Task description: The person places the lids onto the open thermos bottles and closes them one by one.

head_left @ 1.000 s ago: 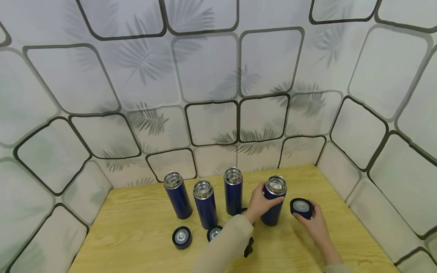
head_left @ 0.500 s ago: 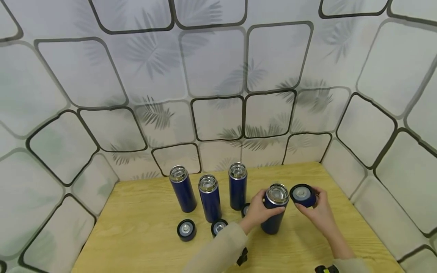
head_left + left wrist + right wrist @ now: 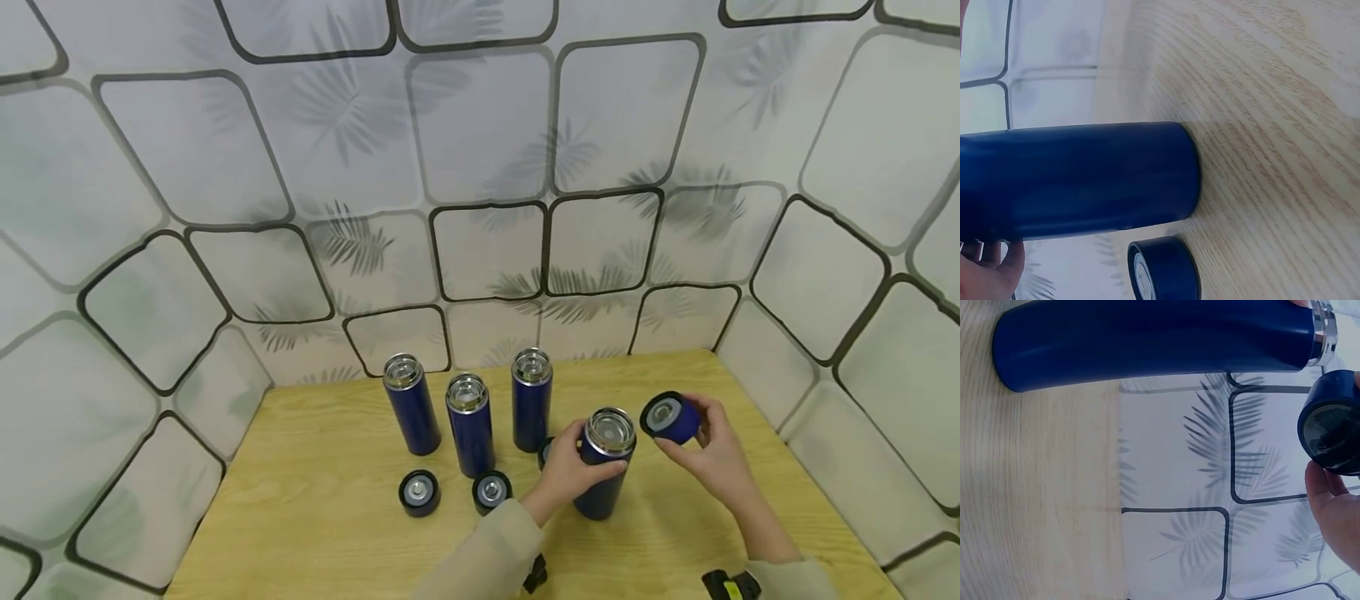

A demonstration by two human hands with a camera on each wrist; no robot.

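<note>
In the head view my left hand [image 3: 567,471] grips the upper part of a dark blue bottle [image 3: 598,497], which has a steel neck and no lid on it. My right hand [image 3: 717,458] pinches a blue lid [image 3: 672,417] just right of that bottle's mouth, apart from it, the lid's inner side tilted toward the bottle and camera. The left wrist view shows the bottle [image 3: 1085,181] near the wooden surface, with fingers [image 3: 1012,262] along its side. In the right wrist view the lid [image 3: 1330,422] is held beside the bottle's steel rim [image 3: 1324,337].
Three more lidless blue bottles [image 3: 412,404] [image 3: 471,425] [image 3: 531,400] stand to the left on the wooden table [image 3: 315,500]. Lids lie before them: one at the left [image 3: 418,492], another [image 3: 492,492] in the middle, a third [image 3: 546,451] partly behind my left hand. Patterned cloth [image 3: 487,125] surrounds the back and sides.
My right hand has raised the lid and tilted it toward the bottle. The gripped bottle sits a little nearer to me. The whole head view has shifted slightly.
</note>
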